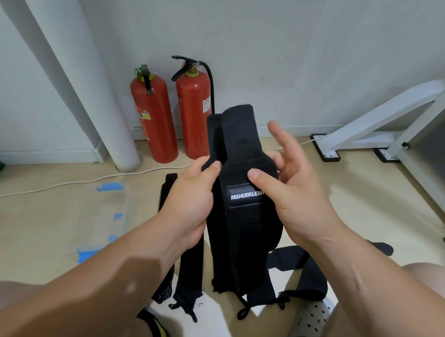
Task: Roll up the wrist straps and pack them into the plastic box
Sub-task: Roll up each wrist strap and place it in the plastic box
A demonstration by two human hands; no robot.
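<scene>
Down by the person's knees, other straps (189, 269) lay on the floor, black and floppy. A bit higher, the left hand (189, 196) held a black wrist strap (246, 226) up in the air, with the thumb in front and the fingers tucked behind its edge. The right hand (293, 190) pressed its thumb on the front by the white label, and its fingers were spread wide. The strap looked light and soft, like thick cloth. I think it would bend easily and roll best from one end, pinched tight so it did not spring open. Farther off on the left, the clear plastic box (125, 200) sat untouched. Two red fire extinguishers (156, 120) stood by the wall.
</scene>
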